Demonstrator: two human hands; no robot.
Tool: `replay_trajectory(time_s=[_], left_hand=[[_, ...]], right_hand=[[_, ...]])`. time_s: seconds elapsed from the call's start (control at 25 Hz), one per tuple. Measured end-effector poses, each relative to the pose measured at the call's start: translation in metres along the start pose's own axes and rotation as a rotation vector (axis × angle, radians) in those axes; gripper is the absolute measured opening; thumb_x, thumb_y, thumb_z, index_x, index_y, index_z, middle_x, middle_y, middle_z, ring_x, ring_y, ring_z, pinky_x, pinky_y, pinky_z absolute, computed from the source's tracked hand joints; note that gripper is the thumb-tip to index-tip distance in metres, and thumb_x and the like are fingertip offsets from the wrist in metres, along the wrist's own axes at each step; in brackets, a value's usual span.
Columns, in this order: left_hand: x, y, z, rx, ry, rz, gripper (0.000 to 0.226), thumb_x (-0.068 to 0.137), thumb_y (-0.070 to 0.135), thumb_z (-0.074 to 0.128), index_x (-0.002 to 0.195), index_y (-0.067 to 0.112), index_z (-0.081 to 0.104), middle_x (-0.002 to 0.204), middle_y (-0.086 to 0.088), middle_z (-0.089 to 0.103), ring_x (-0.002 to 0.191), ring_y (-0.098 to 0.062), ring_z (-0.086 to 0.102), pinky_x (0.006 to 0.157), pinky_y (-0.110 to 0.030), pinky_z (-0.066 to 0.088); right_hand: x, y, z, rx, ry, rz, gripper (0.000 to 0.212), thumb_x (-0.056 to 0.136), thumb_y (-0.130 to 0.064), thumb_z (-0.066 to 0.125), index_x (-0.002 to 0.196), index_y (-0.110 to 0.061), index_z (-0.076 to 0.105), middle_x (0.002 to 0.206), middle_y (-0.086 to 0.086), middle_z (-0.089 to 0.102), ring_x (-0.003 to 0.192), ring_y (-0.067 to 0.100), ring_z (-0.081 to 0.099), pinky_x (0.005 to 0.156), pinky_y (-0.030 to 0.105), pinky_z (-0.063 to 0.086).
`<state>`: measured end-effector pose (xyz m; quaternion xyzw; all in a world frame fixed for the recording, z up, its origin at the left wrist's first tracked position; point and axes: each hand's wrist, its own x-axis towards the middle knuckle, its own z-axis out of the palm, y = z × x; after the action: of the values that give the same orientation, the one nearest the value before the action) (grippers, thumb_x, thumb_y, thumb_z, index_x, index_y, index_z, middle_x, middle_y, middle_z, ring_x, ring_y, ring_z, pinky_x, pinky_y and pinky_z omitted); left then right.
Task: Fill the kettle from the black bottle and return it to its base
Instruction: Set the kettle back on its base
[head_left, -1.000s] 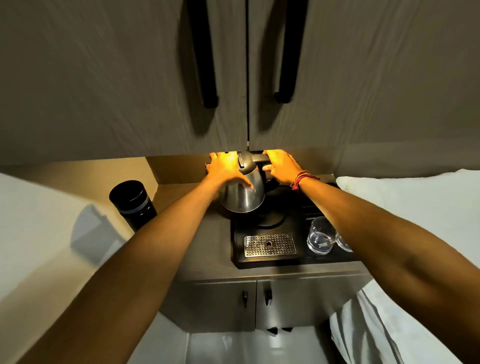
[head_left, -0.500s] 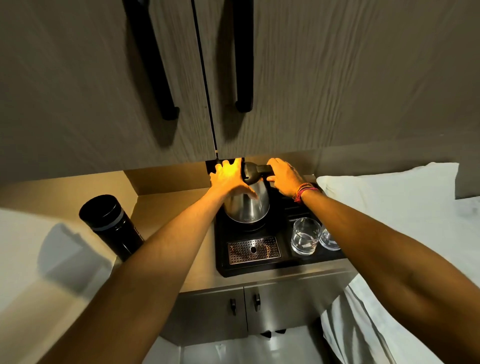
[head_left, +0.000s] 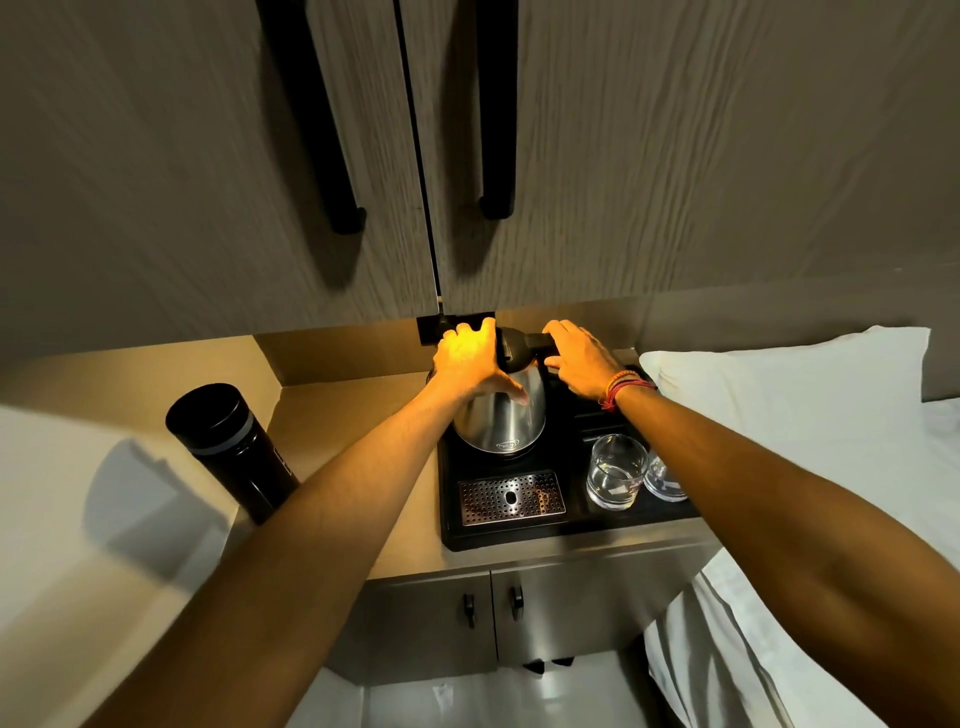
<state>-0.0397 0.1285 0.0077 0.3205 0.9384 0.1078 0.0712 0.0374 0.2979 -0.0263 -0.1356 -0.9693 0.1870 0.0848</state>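
Note:
A steel kettle (head_left: 501, 423) with a black lid and handle stands upright on its base at the back of a black tray (head_left: 519, 535); the base itself is hidden under it. My left hand (head_left: 475, 361) lies over the kettle's top and left shoulder, thumb down on the steel wall. My right hand (head_left: 579, 358) is wrapped round the black handle on the kettle's right. The black bottle (head_left: 231, 449) stands capped on the counter far to the left, apart from both hands.
The tray also carries a perforated metal drip grate (head_left: 511, 498) in front and two drinking glasses (head_left: 615, 473) at the right. Wooden cupboard doors with black handles (head_left: 496, 109) hang low overhead. A white pillow (head_left: 779, 384) lies to the right. Small cabinet doors (head_left: 493, 608) sit below the counter.
The kettle, tilted and raised above the tray one second ago, now stands upright on its base. Both hands have stayed on it. The camera has shifted, so the scene sits differently in frame.

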Motion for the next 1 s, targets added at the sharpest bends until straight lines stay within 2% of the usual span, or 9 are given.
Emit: replay_trajectory(time_s=[0.2,0.4,0.48,0.52,0.6,0.64,0.72,0.84,1.0], left_hand=[[0.001,0.006,0.004,0.034,0.009,0.031,0.112,0.053,0.060,0.090,0.141,0.015,0.038,0.133,-0.018,0.050,0.127,-0.039,0.046,0.103,-0.050,0.045],[0.001,-0.011,0.004,-0.017,-0.015,0.017,0.110,0.055,0.062,0.089,0.141,0.016,0.038,0.130,-0.018,0.052,0.122,-0.040,0.052,0.099,-0.052,0.048],[-0.001,-0.015,0.007,-0.028,-0.006,0.028,0.114,0.057,0.063,0.087,0.147,0.018,0.033,0.132,-0.018,0.052,0.123,-0.040,0.052,0.101,-0.053,0.047],[-0.002,-0.016,0.009,-0.023,0.017,0.037,0.117,0.059,0.064,0.085,0.151,0.017,0.029,0.135,-0.019,0.052,0.126,-0.041,0.051,0.103,-0.054,0.044],[-0.009,-0.017,0.019,0.005,0.090,0.073,0.122,0.065,0.065,0.081,0.156,0.011,0.019,0.146,-0.019,0.045,0.135,-0.039,0.043,0.111,-0.053,0.036],[-0.014,-0.017,0.025,0.020,0.133,0.099,0.123,0.069,0.065,0.078,0.157,0.008,0.016,0.153,-0.019,0.038,0.141,-0.037,0.037,0.114,-0.051,0.031],[-0.024,-0.020,0.040,0.017,0.237,0.137,0.119,0.075,0.062,0.075,0.158,0.004,0.013,0.162,-0.018,0.023,0.150,-0.033,0.023,0.121,-0.049,0.023],[-0.034,-0.023,0.056,0.000,0.328,0.138,0.107,0.084,0.056,0.069,0.159,0.005,0.011,0.167,-0.016,0.011,0.154,-0.029,0.009,0.125,-0.045,0.012],[-0.041,-0.022,0.069,0.067,0.373,0.150,0.098,0.091,0.050,0.063,0.159,0.006,0.007,0.167,-0.015,0.008,0.155,-0.027,0.007,0.124,-0.041,0.008]], right_hand=[[-0.005,0.008,0.007,0.035,0.012,0.029,0.029,0.092,-0.009,0.059,0.119,-0.008,0.051,0.122,0.014,0.054,0.110,0.034,0.054,0.084,0.038,0.044],[-0.002,-0.003,0.015,0.057,0.022,0.025,0.034,0.094,-0.012,0.055,0.127,-0.011,0.049,0.125,0.012,0.049,0.115,0.033,0.051,0.093,0.045,0.049],[-0.002,-0.005,0.019,0.042,0.019,0.043,0.043,0.095,-0.014,0.054,0.137,-0.011,0.043,0.136,0.012,0.046,0.127,0.033,0.047,0.100,0.045,0.047],[-0.003,-0.005,0.020,0.053,0.017,0.059,0.053,0.095,-0.016,0.053,0.145,-0.010,0.036,0.146,0.012,0.041,0.137,0.034,0.041,0.107,0.044,0.044],[-0.011,-0.003,0.020,0.093,0.042,0.106,0.076,0.095,-0.022,0.055,0.158,-0.010,0.012,0.164,0.012,0.018,0.154,0.029,0.017,0.122,0.043,0.028],[-0.015,0.000,0.021,0.082,0.081,0.116,0.084,0.095,-0.028,0.055,0.159,-0.009,0.003,0.167,0.012,0.008,0.156,0.027,0.007,0.125,0.041,0.019],[-0.024,0.004,0.023,-0.011,0.158,0.096,0.091,0.095,-0.039,0.054,0.158,-0.004,-0.002,0.168,0.013,0.000,0.156,0.026,-0.001,0.127,0.037,0.010],[-0.034,0.005,0.028,-0.106,0.199,0.044,0.087,0.095,-0.043,0.049,0.158,-0.003,0.005,0.168,0.014,0.005,0.157,0.025,0.003,0.127,0.037,0.017],[-0.042,0.002,0.033,-0.056,0.206,0.068,0.076,0.095,-0.034,0.049,0.158,-0.008,0.016,0.167,0.008,0.013,0.157,0.020,0.007,0.120,0.036,0.035]])
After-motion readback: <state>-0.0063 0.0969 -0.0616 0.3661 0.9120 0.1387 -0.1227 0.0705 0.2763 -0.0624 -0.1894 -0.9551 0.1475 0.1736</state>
